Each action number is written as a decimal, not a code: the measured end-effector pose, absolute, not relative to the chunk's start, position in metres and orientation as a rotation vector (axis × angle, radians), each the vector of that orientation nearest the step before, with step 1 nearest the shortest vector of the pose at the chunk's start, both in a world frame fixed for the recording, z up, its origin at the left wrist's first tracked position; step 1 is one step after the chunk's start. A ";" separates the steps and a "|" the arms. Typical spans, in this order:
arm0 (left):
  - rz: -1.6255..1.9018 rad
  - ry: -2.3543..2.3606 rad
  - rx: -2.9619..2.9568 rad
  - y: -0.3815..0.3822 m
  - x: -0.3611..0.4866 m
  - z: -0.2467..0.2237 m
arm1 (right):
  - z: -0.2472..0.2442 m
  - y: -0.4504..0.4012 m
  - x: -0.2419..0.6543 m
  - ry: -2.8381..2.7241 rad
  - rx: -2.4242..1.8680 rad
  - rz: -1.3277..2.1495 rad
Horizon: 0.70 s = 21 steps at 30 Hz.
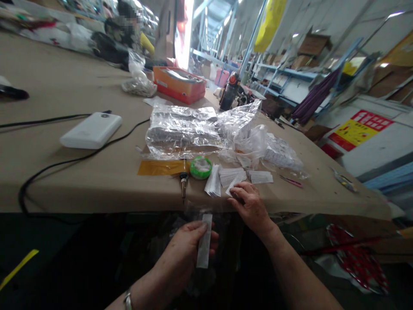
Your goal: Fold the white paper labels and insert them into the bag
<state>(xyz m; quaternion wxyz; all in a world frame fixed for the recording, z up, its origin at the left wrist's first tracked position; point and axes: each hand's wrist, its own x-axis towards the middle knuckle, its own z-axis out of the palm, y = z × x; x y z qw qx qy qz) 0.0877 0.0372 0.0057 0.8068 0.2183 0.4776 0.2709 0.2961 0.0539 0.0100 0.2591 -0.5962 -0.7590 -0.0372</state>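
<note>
The left hand (187, 241) pinches a pale strip (204, 247); the right hand (253, 209), its grip unclear, touches paper slips (238, 178), presumably laid near for easy reach.

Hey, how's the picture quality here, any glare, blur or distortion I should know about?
Head view: glare on the clear plastic wrapping, and the tall bright strip behind is blown out; head view: deep shadow under the table; head view: the background looks soft and the scene stretches toward the edges; head view: the left hand's pale strip shows no readable print.
</note>
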 end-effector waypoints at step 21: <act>0.565 0.947 0.444 0.033 0.088 0.017 | 0.019 0.032 0.283 -1.784 -1.369 0.004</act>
